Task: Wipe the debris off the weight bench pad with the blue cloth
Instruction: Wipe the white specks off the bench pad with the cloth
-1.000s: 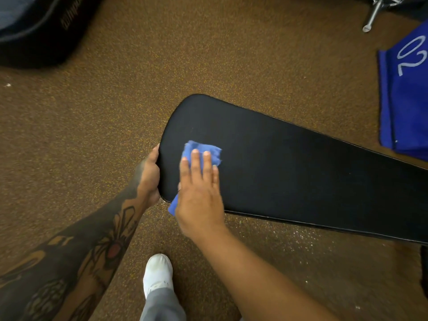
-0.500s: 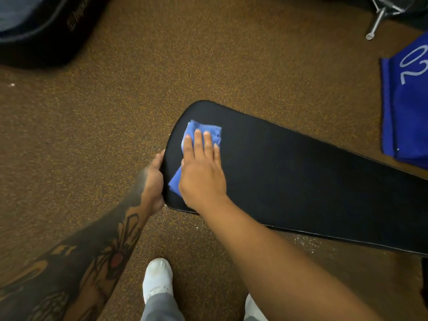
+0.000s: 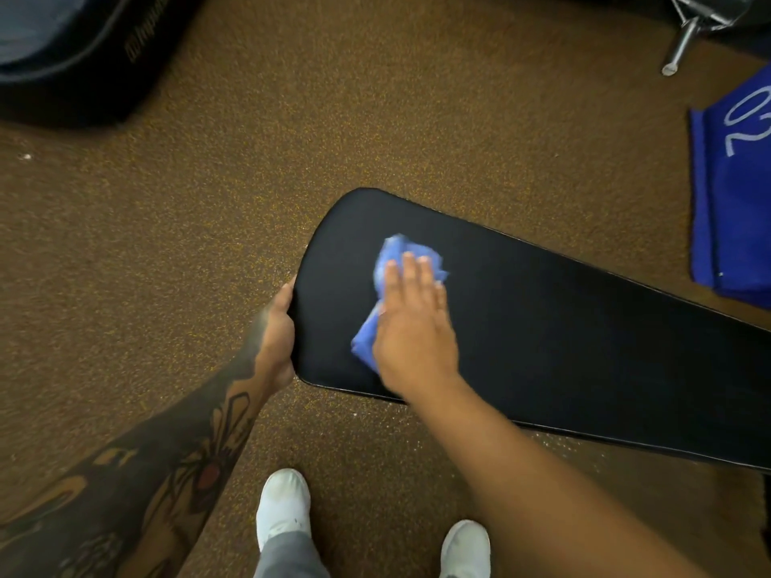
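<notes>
A long black weight bench pad (image 3: 563,348) runs from the middle of the view to the right edge. My right hand (image 3: 415,327) lies flat on the blue cloth (image 3: 392,252), pressing it onto the pad near its rounded left end. The cloth is crumpled and sticks out beyond the fingertips and at the hand's left side (image 3: 364,346). My left hand (image 3: 277,331) grips the pad's left edge, fingers curled around it. Pale specks of debris (image 3: 559,442) lie on the floor just below the pad's near edge.
Speckled brown rubber floor (image 3: 292,160) all around. A dark padded piece of equipment (image 3: 83,56) sits at the top left. A blue mat with white digits (image 3: 738,194) lies at the right. A metal leg (image 3: 684,39) shows at the top right. My two white shoes (image 3: 283,506) stand below the pad.
My right hand has slid the cloth along the pad, first towards the far edge, then to the right away from the rounded end. The left hand has kept its grip.
</notes>
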### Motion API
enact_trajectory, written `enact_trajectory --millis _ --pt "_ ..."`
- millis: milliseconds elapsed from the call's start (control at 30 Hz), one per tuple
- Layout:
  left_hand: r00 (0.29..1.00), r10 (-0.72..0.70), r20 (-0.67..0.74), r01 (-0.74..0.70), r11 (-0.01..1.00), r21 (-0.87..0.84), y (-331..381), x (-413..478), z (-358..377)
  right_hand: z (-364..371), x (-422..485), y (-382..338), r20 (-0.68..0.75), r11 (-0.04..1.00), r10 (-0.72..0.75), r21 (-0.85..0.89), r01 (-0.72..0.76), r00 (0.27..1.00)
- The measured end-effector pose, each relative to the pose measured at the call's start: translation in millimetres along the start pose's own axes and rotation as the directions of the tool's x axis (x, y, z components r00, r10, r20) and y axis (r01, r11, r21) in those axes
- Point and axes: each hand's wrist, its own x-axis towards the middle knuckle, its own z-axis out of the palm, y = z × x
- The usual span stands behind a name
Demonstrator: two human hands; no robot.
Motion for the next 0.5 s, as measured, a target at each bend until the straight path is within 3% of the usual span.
enact_trajectory --millis 100,133,267,400,500 --pt "1.000 -0.013 -0.011 0.013 1.000 0.013 1 -1 0 -13 24 23 -0.033 0.950 0.310 0.044 -0.308 0.950" --pt "1.000 -0.012 -0.013 0.012 1.000 0.010 1 -1 0 -14 28 20 -0.029 0.949 0.309 0.064 -0.307 0.950" --pt "1.000 -0.009 -0.021 0.009 1.000 0.011 0 -2 1 -10 18 17 0.011 0.998 0.055 0.000 -0.055 0.998" --pt "0.999 -0.041 -0.016 0.041 0.999 0.013 2 -2 0 -17 40 43 -0.055 0.966 0.256 0.039 -0.254 0.965" --pt "0.999 -0.036 -0.029 0.036 0.999 0.011 2 -4 1 -14 36 23 -0.032 0.988 0.146 0.058 -0.144 0.989"
